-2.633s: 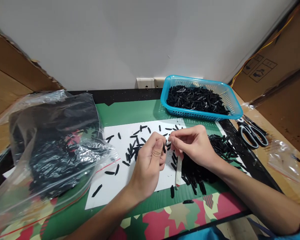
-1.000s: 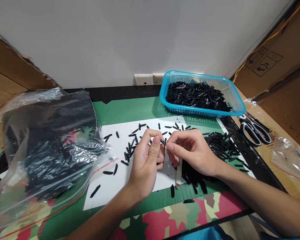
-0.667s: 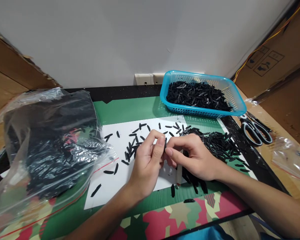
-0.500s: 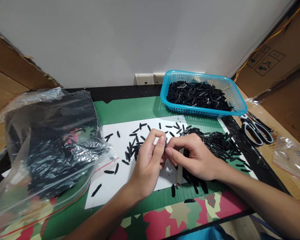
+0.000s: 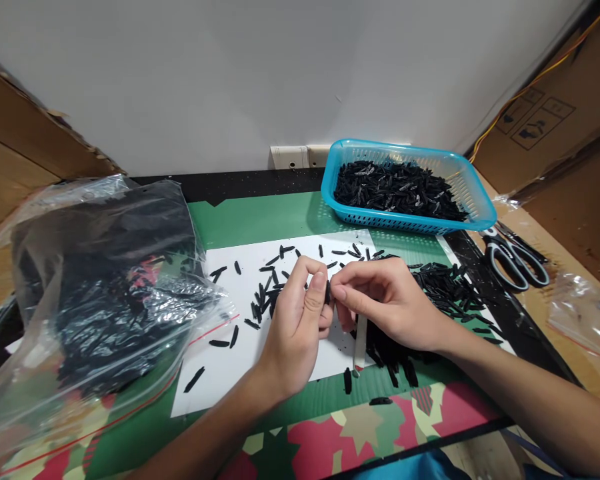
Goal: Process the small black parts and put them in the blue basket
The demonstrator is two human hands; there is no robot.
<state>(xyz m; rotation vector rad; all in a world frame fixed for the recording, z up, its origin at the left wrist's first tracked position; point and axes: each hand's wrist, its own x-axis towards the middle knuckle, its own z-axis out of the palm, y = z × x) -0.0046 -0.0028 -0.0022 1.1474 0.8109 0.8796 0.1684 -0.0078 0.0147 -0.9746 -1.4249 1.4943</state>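
Note:
My left hand (image 5: 300, 333) is closed, its thumb and curled index finger pinching a small thin black piece (image 5: 328, 292). From the other side, my right hand (image 5: 390, 307) brings its thumb and index fingertips together at the edge of that same piece. Most of the piece is hidden by the fingers. Below both hands lies a white sheet of paper (image 5: 240, 383) with several similar black slivers (image 5: 220, 343) scattered on it. Beside and partly under my right hand is a dense heap of black slivers (image 5: 445, 290). A pale flat stick (image 5: 361, 343) with a reddish end lies by the heap.
A blue plastic basket (image 5: 405, 221) full of black slivers stands at the back right. On the left is a large clear zip bag (image 5: 110, 293) with black contents. Scissors (image 5: 515, 260) and a small clear bag (image 5: 580, 313) lie at right. Cardboard boxes (image 5: 545, 113) flank the table.
My right fingertips have turned slightly around the small piece, and more of its black surface shows between the hands. My left hand has stayed nearly in place.

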